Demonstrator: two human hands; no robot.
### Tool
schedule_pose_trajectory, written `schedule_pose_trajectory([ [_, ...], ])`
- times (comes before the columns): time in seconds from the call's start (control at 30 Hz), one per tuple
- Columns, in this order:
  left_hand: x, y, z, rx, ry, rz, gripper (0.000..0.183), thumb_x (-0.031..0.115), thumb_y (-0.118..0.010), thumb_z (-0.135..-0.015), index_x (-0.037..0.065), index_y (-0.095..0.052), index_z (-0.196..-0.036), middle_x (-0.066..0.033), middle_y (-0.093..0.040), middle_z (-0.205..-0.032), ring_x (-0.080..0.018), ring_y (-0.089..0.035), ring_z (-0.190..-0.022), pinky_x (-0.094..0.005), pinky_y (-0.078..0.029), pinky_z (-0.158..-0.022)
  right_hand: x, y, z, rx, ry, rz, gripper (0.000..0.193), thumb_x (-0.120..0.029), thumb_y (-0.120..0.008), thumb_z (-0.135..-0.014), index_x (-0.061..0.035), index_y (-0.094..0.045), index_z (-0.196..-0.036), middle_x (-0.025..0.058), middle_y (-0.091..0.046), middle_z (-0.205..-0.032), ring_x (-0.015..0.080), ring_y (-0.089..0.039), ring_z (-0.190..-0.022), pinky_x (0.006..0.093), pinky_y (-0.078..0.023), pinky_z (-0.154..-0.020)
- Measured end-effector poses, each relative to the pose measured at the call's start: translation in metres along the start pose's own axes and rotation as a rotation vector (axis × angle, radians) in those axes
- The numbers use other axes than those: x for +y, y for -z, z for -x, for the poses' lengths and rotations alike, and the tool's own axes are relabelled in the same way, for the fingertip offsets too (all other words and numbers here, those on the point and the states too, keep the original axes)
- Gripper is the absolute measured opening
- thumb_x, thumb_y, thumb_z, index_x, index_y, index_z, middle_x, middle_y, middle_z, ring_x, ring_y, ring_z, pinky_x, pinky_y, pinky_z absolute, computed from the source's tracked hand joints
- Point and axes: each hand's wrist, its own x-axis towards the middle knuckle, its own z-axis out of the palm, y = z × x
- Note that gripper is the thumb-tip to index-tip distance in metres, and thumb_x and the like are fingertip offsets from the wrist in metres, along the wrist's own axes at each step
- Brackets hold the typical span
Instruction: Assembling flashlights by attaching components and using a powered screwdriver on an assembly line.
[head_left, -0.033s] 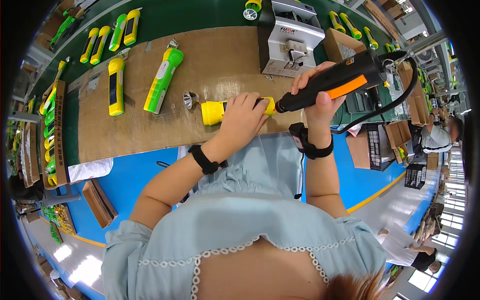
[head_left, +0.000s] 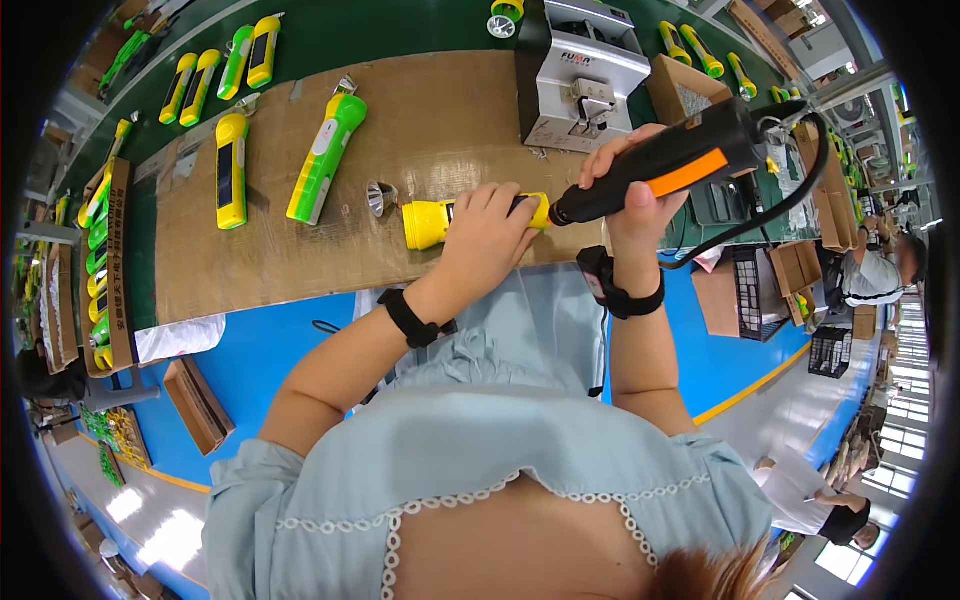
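A yellow flashlight (head_left: 428, 225) lies on its side on the cardboard sheet (head_left: 420, 130). My left hand (head_left: 485, 232) is closed over its middle from above, hiding much of the body. My right hand (head_left: 635, 185) grips a black electric screwdriver (head_left: 690, 150) with an orange strip. It tilts down to the left, and its tip meets the flashlight's right end; the bit itself is hidden. Just left of the flashlight is a small silver reflector (head_left: 380, 198). Farther left lie a green-and-white flashlight (head_left: 328, 160) and a yellow one with a dark panel (head_left: 231, 172).
A silver-grey machine (head_left: 580, 75) stands at the back, beside an open carton (head_left: 690, 90). Several flashlights (head_left: 262, 52) lie along the bench's far edge. A long carton of flashlights (head_left: 118, 265) sits at the left. The screwdriver's black cord (head_left: 770, 215) loops down at the right.
The rear of the electric screwdriver has shifted slightly left with its cord. My left hand and the yellow flashlight stay in place.
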Motion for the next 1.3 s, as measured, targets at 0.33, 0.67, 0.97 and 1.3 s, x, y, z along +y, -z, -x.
schedule_pose_trajectory([
  [0.33,0.001,0.003,-0.025,-0.162,0.103,-0.021,0.037,0.022,-0.078,-0.061,0.009,-0.057,-0.089,-0.0067,-0.054,-0.088,-0.0268,-0.052,-0.091,-0.0385,-0.044,-0.074,0.007,-0.003,0.007,-0.048,-0.022,-0.111,0.043,-0.020,-0.071,-0.076,0.0010,-0.045,-0.103,0.0118,-0.057,-0.075,0.0171,-0.057,-0.065,0.0283,-0.049,-0.061],
  [0.67,-0.006,0.000,-0.027,-0.137,0.090,0.006,0.041,0.028,-0.078,-0.059,0.008,-0.064,-0.092,-0.0095,-0.053,-0.087,-0.0275,-0.051,-0.088,-0.0373,-0.045,-0.076,-0.010,0.006,-0.019,0.075,0.161,-0.111,0.056,-0.041,-0.070,-0.079,0.0002,-0.044,-0.107,0.0128,-0.058,-0.074,0.0211,-0.059,-0.061,0.0312,-0.051,-0.057],
  [0.97,-0.005,0.003,-0.029,-0.185,0.126,0.034,0.039,0.028,-0.076,-0.061,0.008,-0.065,-0.092,-0.0088,-0.053,-0.087,-0.0265,-0.050,-0.089,-0.0361,-0.045,-0.078,0.000,0.021,-0.101,0.246,0.460,0.178,0.030,-0.017,-0.062,-0.088,0.0000,-0.043,-0.103,0.0146,-0.057,-0.074,0.0242,-0.059,-0.062,0.0376,-0.052,-0.058],
  [1.3,-0.006,0.002,-0.028,-0.169,0.132,0.036,0.037,0.025,-0.076,-0.059,0.010,-0.067,-0.092,-0.0085,-0.053,-0.086,-0.0263,-0.050,-0.088,-0.0362,-0.046,-0.077,-0.004,0.017,-0.112,0.246,0.170,0.287,0.020,-0.008,-0.064,-0.084,-0.0009,-0.047,-0.091,0.0075,-0.057,-0.063,0.0150,-0.056,-0.050,0.0251,-0.045,-0.048],
])
